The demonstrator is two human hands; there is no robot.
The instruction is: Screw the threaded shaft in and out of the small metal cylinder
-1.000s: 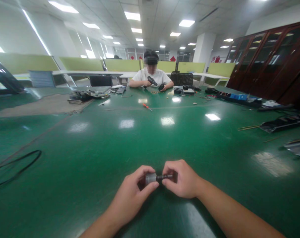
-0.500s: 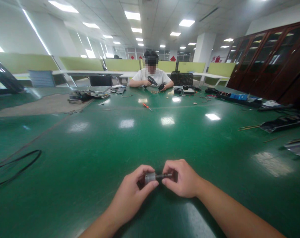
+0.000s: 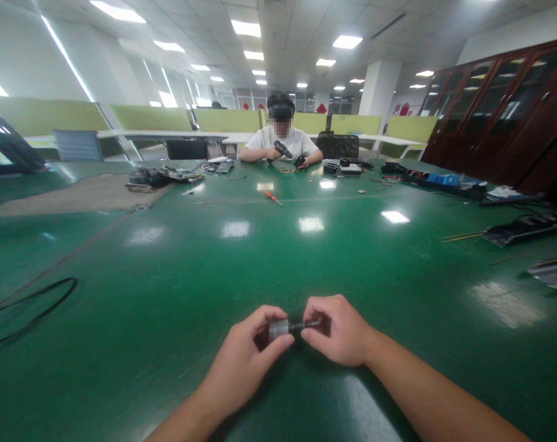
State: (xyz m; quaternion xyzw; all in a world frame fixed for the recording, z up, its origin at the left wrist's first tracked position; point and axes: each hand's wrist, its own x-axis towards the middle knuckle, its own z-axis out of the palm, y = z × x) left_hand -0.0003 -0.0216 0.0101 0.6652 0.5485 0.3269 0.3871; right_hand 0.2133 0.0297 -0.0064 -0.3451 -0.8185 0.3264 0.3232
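My left hand (image 3: pixel 248 353) pinches a small grey metal cylinder (image 3: pixel 279 328) just above the green table (image 3: pixel 190 276). A dark threaded shaft (image 3: pixel 304 325) sticks out of the cylinder to the right. My right hand (image 3: pixel 338 331) is closed on that shaft with thumb and fingertips. Both hands sit close together near the table's front edge.
A black cable loop (image 3: pixel 29 310) lies at the left. Across the table a person in a white shirt (image 3: pixel 280 142) holds a black power tool. A red screwdriver (image 3: pixel 272 197) lies mid-table. Dark parts and trays (image 3: pixel 522 228) lie at the right, tools and boards (image 3: pixel 161 177) at the far left.
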